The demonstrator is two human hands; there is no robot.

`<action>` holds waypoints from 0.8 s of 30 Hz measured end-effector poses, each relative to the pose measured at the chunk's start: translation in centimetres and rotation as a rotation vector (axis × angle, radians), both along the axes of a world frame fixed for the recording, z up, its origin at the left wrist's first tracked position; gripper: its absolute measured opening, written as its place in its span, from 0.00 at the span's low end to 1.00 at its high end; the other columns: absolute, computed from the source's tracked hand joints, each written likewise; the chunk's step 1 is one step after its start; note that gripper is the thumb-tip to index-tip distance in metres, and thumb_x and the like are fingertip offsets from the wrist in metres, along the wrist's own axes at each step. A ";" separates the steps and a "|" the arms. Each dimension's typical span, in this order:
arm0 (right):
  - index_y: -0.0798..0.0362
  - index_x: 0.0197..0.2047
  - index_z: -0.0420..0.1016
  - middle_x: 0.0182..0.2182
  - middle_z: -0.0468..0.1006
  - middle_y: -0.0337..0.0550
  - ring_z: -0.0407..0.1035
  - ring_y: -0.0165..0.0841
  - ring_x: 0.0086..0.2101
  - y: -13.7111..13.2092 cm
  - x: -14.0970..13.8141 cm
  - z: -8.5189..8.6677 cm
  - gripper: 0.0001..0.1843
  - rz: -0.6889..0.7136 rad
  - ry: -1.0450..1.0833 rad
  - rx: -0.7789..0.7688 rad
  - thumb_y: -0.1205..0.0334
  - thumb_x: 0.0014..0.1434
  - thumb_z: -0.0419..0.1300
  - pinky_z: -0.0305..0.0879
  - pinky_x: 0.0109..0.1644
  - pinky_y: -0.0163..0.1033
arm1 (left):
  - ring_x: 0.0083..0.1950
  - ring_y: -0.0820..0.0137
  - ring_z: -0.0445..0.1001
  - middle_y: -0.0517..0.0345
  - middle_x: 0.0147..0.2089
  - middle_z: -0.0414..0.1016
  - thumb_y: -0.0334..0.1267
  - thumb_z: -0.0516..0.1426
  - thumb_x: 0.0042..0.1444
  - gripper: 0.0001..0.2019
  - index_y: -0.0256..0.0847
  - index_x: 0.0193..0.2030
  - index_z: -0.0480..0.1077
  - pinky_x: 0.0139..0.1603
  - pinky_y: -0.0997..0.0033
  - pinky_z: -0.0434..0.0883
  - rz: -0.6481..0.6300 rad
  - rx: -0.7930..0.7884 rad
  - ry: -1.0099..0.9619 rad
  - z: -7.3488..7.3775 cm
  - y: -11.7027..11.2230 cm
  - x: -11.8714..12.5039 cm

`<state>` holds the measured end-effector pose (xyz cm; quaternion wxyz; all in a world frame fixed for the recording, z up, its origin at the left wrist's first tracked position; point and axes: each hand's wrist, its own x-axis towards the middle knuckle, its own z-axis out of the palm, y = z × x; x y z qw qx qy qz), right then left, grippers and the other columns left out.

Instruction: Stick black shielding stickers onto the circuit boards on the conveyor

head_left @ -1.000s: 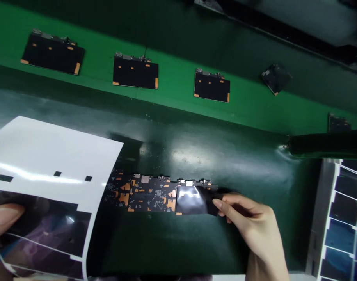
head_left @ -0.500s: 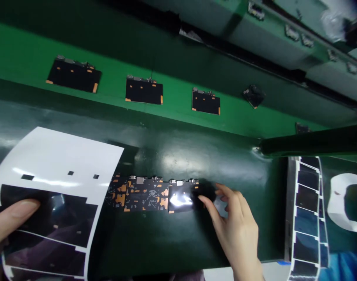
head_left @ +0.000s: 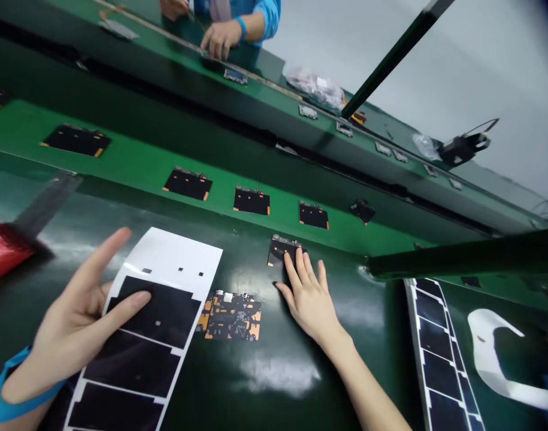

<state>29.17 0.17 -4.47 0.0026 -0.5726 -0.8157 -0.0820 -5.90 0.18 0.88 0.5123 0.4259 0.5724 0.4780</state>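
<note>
My left hand (head_left: 87, 320) is closed on a white backing sheet (head_left: 181, 250) of black film stickers, thumb on top and index finger stretched out. My right hand (head_left: 310, 296) lies open, fingers outstretched, with fingertips on a black-covered circuit board (head_left: 278, 250) near the green strip's edge. Part of that board is hidden under the fingers. Between my hands, a bare circuit board (head_left: 233, 317) with copper-coloured patches rests on the dark green bench (head_left: 274, 383). Another board (head_left: 203, 315) at its left is partly covered by the sheet.
Several black-covered boards (head_left: 251, 200) sit along the bright green strip (head_left: 141, 164). At right, another film sheet (head_left: 438, 344) hangs by a curled white liner (head_left: 484, 353). A dark post (head_left: 457, 256) crosses there. A red package (head_left: 4, 250) is at left. Across, a co-worker's hand (head_left: 222, 39) touches the far bench.
My right hand moved the covered board from the bench row up toward the green strip, its fingers now spread flat. The view has tilted up, bringing the co-worker's hands into sight.
</note>
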 end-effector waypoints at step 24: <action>0.60 0.56 0.72 0.53 0.76 0.53 0.74 0.39 0.50 18.3 -22.6 5.8 0.16 0.333 0.428 0.222 0.61 0.70 0.55 0.67 0.58 0.51 | 0.52 0.64 0.77 0.50 0.57 0.75 0.40 0.62 0.61 0.37 0.48 0.71 0.45 0.54 0.69 0.74 -0.441 0.039 -0.460 -1.4 0.5 -0.3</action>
